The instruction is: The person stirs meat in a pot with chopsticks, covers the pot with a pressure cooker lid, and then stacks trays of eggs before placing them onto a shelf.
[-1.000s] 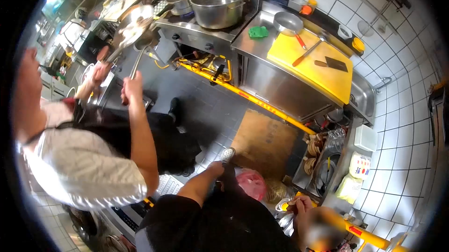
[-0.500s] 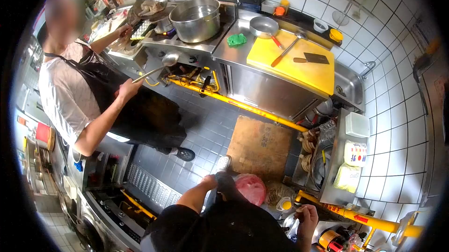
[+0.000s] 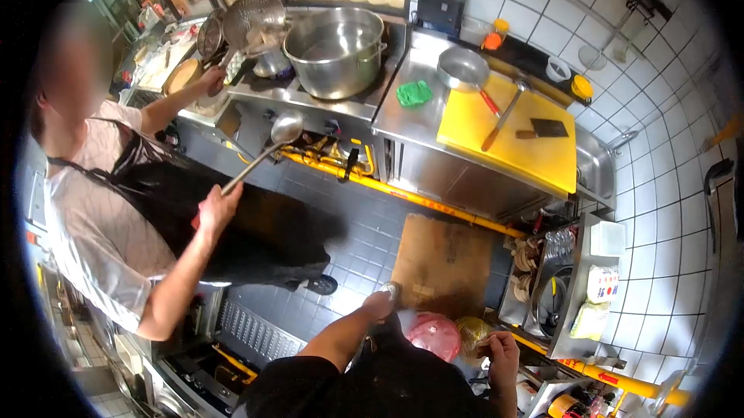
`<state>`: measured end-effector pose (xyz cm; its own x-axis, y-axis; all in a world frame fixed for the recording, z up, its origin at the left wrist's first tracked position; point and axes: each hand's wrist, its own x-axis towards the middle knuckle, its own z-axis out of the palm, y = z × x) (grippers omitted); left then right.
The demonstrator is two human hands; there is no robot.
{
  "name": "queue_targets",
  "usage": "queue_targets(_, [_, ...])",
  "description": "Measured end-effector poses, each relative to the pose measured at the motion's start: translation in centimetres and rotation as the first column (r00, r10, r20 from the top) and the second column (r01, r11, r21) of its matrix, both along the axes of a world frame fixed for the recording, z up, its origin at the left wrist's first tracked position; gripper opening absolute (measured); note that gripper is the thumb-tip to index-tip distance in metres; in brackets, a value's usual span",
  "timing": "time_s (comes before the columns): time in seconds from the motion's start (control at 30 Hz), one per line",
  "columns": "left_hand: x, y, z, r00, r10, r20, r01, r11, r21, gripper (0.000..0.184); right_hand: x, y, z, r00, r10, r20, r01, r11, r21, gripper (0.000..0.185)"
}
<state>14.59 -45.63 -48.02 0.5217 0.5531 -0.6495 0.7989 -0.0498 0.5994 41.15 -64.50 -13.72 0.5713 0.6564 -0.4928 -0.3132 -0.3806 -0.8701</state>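
Note:
My left hand (image 3: 380,306) is stretched forward low over my leg, near my shoe; its fingers are too small and blurred to read. Close to my right side, my right hand (image 3: 504,354) has its fingers pinched together, and whatever is between them is too small to name. Beside it stand a clear plastic jug (image 3: 471,333) of yellowish liquid and a pink plastic bag (image 3: 434,336). At left, a co-worker (image 3: 116,177) in a dark apron grips a ladle (image 3: 287,129) in one hand and a perforated strainer (image 3: 256,22) holding pale food in the other.
A large steel pot (image 3: 335,57) stands on the stove. On the counter, a yellow cutting board (image 3: 508,154) carries a pan (image 3: 463,67), a cleaver (image 3: 550,128) and a long-handled tool. A yellow pipe (image 3: 418,197) runs low along the counter; cardboard (image 3: 442,259) lies on the floor.
The view has shifted, and the co-worker appears nearer. The strainer has turned and moved right, towards the pot. My left hand reaches a little further forward; my right hand stays pinched.

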Motion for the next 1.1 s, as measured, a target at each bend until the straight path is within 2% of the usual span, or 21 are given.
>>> queue_targets(0.03, [-0.6,0.8,0.5,0.998,-0.014,0.069,0.01,0.998,0.055,0.049,-0.5,0.7,0.3,0.999,0.017,0.036,-0.017,1.0,-0.014,0.014])
queue_targets(0.13, [-1.7,3.4,2.0,0.985,-0.162,0.054,0.157,0.983,0.092,0.052,-1.5,2.7,1.5,0.998,0.04,0.041,-0.042,0.997,0.066,0.014])
queue_targets(0.17, [-2.0,4.0,2.8,0.981,-0.186,0.056,0.18,0.979,0.1,0.053,-1.5,3.1,2.0,0.999,0.044,0.031,-0.044,0.999,0.025,0.014])
queue_targets(0.23, [-3.1,4.1,1.5,0.973,-0.142,0.181,0.112,0.979,0.169,0.053,-2.0,4.1,2.6,0.997,0.013,0.071,-0.018,0.997,0.071,0.014])
queue_targets(0.27, [-3.3,4.5,1.4,0.973,-0.12,0.195,0.091,0.984,0.15,0.053,-2.2,4.5,2.7,0.996,-0.002,0.09,-0.007,0.995,0.096,0.013])
queue_targets(0.33, [-3.2,5.2,2.0,0.982,-0.132,0.135,0.113,0.983,0.142,0.054,-2.0,4.8,2.1,0.997,0.014,0.07,-0.022,0.993,0.116,0.014])
queue_targets(0.37, [-2.3,6.1,5.1,0.985,-0.164,0.06,0.154,0.976,0.152,0.054,-1.9,5.2,1.5,0.998,0.01,0.066,-0.018,0.993,0.119,0.014])
queue_targets(0.47, [-2.0,6.7,3.7,0.97,-0.195,0.146,0.151,0.951,0.269,0.055,-2.2,7.0,1.6,0.999,0.029,0.038,-0.032,0.995,0.095,0.016])
queue_targets(0.5, [-1.6,6.7,2.9,0.964,-0.166,0.208,0.094,0.943,0.321,0.055,-2.3,7.7,1.7,0.999,0.04,0.025,-0.042,0.996,0.081,0.017])
queue_targets(0.6, [0.4,7.5,5.7,0.945,-0.134,0.298,-0.01,0.9,0.437,0.053,-1.8,10.0,-0.2,0.99,0.117,0.076,-0.122,0.991,0.057,0.018])
queue_targets(0.63, [1.2,8.5,8.1,0.941,-0.127,0.315,-0.01,0.916,0.401,0.052,-1.5,11.2,-0.3,0.983,0.162,0.088,-0.169,0.982,0.08,0.013])
queue_targets(0.73, [3.8,11.4,17.3,0.921,-0.091,0.378,-0.04,0.945,0.326,0.047,-0.5,15.1,-2.0,0.973,0.225,0.06,-0.231,0.966,0.119,0.014])
queue_targets(0.77, [4.6,12.3,19.9,0.914,-0.079,0.398,-0.052,0.95,0.307,0.045,-0.5,17.0,-1.1,0.967,0.241,0.089,-0.25,0.961,0.121,0.016])
queue_targets(0.97, [7.7,18.6,27.9,0.717,0.022,0.696,-0.112,0.99,0.084,0.047,2.6,28.8,-2.7,0.87,0.473,0.142,-0.493,0.84,0.227,0.016])
queue_targets(1.07, [9.4,21.8,32.8,0.747,0.114,0.655,-0.179,0.983,0.033,0.044,3.9,34.7,-2.0,0.818,0.527,0.232,-0.574,0.773,0.27,0.014])
queue_targets(1.1, [10.2,22.6,33.1,0.731,0.148,0.666,-0.256,0.964,0.067,0.038,4.5,36.5,-2.0,0.804,0.535,0.258,-0.593,0.752,0.288,0.014])
